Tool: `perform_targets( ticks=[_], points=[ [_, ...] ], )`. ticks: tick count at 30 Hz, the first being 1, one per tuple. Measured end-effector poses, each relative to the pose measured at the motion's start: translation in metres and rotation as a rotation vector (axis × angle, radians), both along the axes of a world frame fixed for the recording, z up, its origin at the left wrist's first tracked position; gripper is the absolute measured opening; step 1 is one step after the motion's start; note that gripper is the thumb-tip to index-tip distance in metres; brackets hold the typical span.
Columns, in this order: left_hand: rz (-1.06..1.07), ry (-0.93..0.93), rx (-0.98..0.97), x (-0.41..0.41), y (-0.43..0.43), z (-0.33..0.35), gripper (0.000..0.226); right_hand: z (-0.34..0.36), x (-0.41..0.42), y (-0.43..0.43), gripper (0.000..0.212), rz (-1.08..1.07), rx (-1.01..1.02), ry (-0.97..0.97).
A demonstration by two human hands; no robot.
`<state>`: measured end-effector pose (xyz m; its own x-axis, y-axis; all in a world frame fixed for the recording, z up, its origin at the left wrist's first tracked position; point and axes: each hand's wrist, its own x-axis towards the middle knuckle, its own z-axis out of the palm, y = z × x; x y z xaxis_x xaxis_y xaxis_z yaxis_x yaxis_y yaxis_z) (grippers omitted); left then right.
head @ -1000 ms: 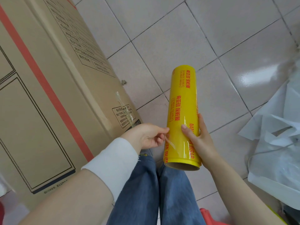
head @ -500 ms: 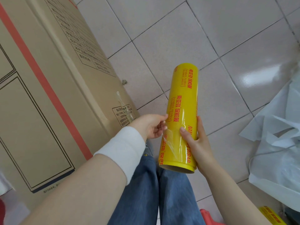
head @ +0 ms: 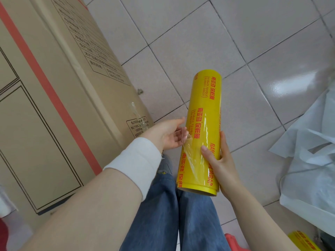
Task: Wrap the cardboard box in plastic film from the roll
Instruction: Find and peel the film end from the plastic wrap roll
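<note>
beside the cardboard box (head: 54, 105), clasping stiff roll (head: 204, 109) low in right grip (head: 219, 163), pinching flimsy film edge (head: 190, 156) in left grip (head: 168, 134)

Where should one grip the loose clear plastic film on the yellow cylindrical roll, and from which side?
Probably the lifted corner of the clear plastic film, pinched from the left of the yellow cylindrical roll: there it stands off as a wrinkled flap at the left hand; the right hand holds the roll.
</note>
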<state>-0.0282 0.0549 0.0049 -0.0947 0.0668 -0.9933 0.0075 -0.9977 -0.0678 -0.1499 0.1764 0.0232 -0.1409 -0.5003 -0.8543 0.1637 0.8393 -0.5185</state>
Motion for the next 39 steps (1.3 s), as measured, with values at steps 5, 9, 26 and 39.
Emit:
perform_targets(
  ticks=[5,9,26,39],
  points=[
    [-0.325,-0.093,-0.032,0.001,-0.003,-0.008,0.027,0.001,0.001,0.005,0.102,0.076,-0.033,0.015],
    [-0.425,-0.104,-0.047,0.002,-0.006,-0.008,0.028,0.000,0.001,0.003,0.101,0.092,-0.031,0.009],
    [-0.204,-0.209,-0.125,0.005,-0.014,-0.016,0.016,0.004,0.000,0.015,0.089,0.097,-0.066,-0.079],
    [-0.040,-0.096,-0.020,0.015,-0.011,-0.019,0.022,0.004,0.001,0.023,0.102,0.122,-0.086,-0.085]
  ],
)
